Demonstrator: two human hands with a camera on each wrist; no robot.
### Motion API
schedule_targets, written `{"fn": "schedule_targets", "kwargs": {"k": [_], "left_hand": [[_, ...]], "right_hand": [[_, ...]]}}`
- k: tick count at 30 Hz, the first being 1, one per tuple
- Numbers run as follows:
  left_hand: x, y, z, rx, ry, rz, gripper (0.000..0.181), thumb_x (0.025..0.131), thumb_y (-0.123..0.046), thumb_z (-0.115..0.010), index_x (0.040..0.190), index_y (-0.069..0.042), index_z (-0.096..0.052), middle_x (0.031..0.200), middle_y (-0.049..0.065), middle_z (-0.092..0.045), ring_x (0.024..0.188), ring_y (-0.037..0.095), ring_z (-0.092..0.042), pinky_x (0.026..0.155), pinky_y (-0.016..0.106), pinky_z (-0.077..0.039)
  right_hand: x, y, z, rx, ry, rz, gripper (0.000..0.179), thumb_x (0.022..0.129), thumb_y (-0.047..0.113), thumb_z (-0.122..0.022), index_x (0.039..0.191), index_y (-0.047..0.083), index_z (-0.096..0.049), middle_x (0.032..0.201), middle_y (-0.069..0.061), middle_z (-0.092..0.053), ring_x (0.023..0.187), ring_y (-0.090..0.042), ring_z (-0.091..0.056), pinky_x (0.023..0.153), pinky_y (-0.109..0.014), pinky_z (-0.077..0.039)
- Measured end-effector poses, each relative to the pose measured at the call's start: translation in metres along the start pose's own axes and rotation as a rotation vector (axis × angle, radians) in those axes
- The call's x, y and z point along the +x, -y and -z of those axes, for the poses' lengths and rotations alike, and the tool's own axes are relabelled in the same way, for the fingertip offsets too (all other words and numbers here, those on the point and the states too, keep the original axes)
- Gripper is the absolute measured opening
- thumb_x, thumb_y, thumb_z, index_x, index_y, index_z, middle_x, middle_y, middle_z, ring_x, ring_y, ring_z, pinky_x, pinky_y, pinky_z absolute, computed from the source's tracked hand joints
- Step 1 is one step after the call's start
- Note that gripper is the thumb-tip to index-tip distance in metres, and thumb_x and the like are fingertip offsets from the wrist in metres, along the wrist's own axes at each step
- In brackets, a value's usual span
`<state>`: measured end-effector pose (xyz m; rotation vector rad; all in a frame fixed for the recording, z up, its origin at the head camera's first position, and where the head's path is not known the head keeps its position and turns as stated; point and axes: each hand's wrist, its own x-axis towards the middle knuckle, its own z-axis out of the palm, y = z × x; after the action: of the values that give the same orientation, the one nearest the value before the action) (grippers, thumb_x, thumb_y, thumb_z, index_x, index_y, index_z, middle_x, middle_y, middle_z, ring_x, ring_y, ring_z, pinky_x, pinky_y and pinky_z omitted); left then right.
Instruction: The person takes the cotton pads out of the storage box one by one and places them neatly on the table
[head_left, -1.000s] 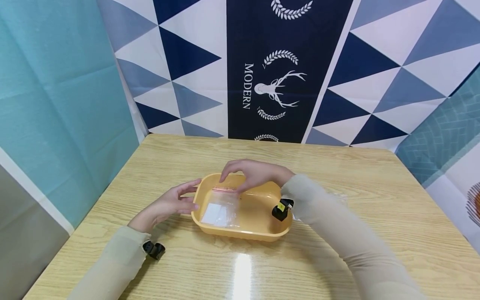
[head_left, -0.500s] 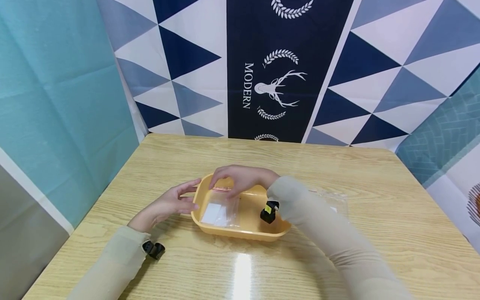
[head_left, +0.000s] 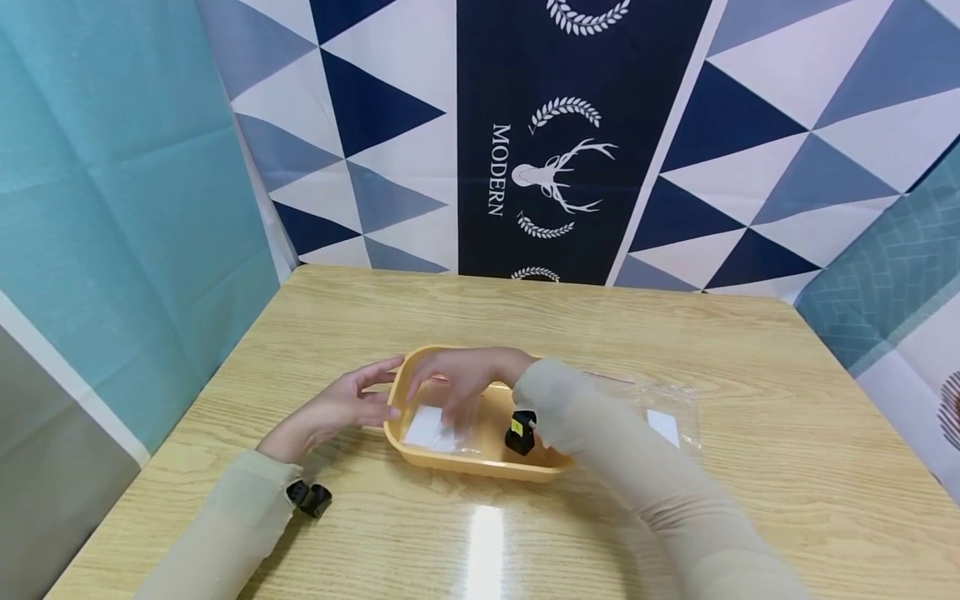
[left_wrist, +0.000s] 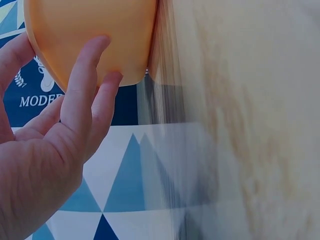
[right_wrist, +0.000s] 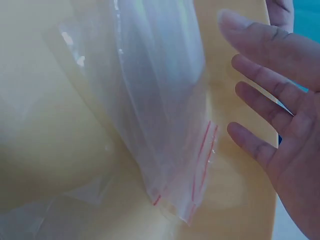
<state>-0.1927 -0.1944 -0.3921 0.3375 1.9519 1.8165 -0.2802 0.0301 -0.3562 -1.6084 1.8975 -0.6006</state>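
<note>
1. The largest carrier is the worktop (head_left: 375,542), pale wood grain, its far edge running along the foot of a patterned cloth (head_left: 390,125).
2. The yellow-orange tray (head_left: 487,469) sits on the worktop, well in from the far edge and a little nearer the left edge than the right. It has rounded corners and a raised rim; the person's right forearm hides its right end.
3. The left hand (head_left: 337,414) is at the tray's left end, its grip loose, fingers spread and touching the outside of the tray rather than clasping it.
4. The right hand (head_left: 465,379) reaches over the tray's far rim into its left half. Its grip is empty, the fingers parted and pointing down toward a clear bag; whether any fingertip touches the plastic I cannot tell.
5. That clear bag (head_left: 467,429) lies inside the tray, in the left half, against the near-left corner. The right wrist view shows red lines along its mouth.
6. A second bag (head_left: 686,408), also clear, lies on the worktop between the tray and the right edge, partly under the right sleeve (head_left: 637,467).
7. Each bag shows a white patch: one patch (head_left: 423,427) at the near-left part of the bag in the tray, the other patch (head_left: 663,427) in the bag on the worktop, just beside the sleeve.
</note>
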Motion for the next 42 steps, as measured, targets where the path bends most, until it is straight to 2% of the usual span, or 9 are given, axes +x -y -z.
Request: {"fn": "schedule_targets", "kwargs": {"k": [5, 12, 19, 24, 33, 42], "left_hand": [[0.000, -0.001, -0.001, 0.004, -0.004, 0.001, 0.084, 0.081, -0.008, -0.073, 0.149, -0.011, -0.024, 0.142, 0.026, -0.028, 0.115, 0.035, -0.050, 0.082, 0.042, -0.052], [0.000, -0.001, -0.002, -0.003, -0.004, -0.003, 0.084, 0.081, -0.007, -0.073, 0.148, -0.011, -0.024, 0.141, 0.027, -0.029, 0.112, 0.034, -0.052, 0.081, 0.042, -0.052], [0.001, -0.001, -0.002, -0.002, 0.000, -0.002, 0.083, 0.081, -0.007, -0.072, 0.149, -0.011, -0.024, 0.142, 0.027, -0.028, 0.112, 0.036, -0.052, 0.082, 0.043, -0.052], [0.001, -0.001, -0.002, -0.003, -0.002, -0.004, 0.083, 0.081, -0.006, -0.072, 0.148, -0.010, -0.024, 0.141, 0.027, -0.029, 0.112, 0.036, -0.052, 0.081, 0.042, -0.052], [0.001, 0.001, -0.001, -0.011, 0.004, -0.007, 0.083, 0.081, -0.006, -0.072, 0.149, -0.010, -0.023, 0.141, 0.027, -0.029, 0.110, 0.034, -0.054, 0.081, 0.042, -0.053], [0.001, 0.000, -0.001, -0.001, -0.011, 0.004, 0.083, 0.081, -0.007, -0.073, 0.148, -0.010, -0.025, 0.140, 0.027, -0.031, 0.111, 0.033, -0.053, 0.081, 0.041, -0.053]], "right_hand": [[0.004, -0.002, -0.004, -0.051, 0.011, -0.043, 0.055, 0.070, 0.012, -0.082, 0.120, 0.008, -0.060, 0.125, -0.001, -0.055, 0.120, -0.010, -0.040, 0.106, -0.027, -0.026], [0.009, -0.007, -0.011, -0.020, 0.071, -0.013, 0.054, 0.069, 0.003, -0.080, 0.119, 0.002, -0.060, 0.123, -0.005, -0.056, 0.116, -0.011, -0.043, 0.106, -0.023, -0.024], [0.012, -0.006, -0.016, -0.138, 0.087, -0.052, 0.051, 0.069, 0.005, -0.080, 0.118, 0.009, -0.063, 0.124, -0.003, -0.055, 0.118, -0.011, -0.041, 0.107, -0.023, -0.019], [0.013, -0.004, -0.018, -0.146, 0.094, -0.067, 0.047, 0.072, 0.005, -0.078, 0.117, 0.010, -0.064, 0.123, -0.003, -0.055, 0.116, -0.010, -0.041, 0.106, -0.022, -0.022], [0.013, -0.005, -0.019, -0.106, 0.080, -0.053, 0.046, 0.072, 0.005, -0.078, 0.115, 0.008, -0.063, 0.122, -0.002, -0.055, 0.116, -0.010, -0.041, 0.105, -0.022, -0.023], [0.008, -0.007, -0.012, -0.109, 0.033, 0.016, 0.044, 0.073, 0.010, -0.078, 0.115, 0.006, -0.063, 0.121, -0.006, -0.053, 0.113, -0.014, -0.043, 0.103, -0.025, -0.027]]}}
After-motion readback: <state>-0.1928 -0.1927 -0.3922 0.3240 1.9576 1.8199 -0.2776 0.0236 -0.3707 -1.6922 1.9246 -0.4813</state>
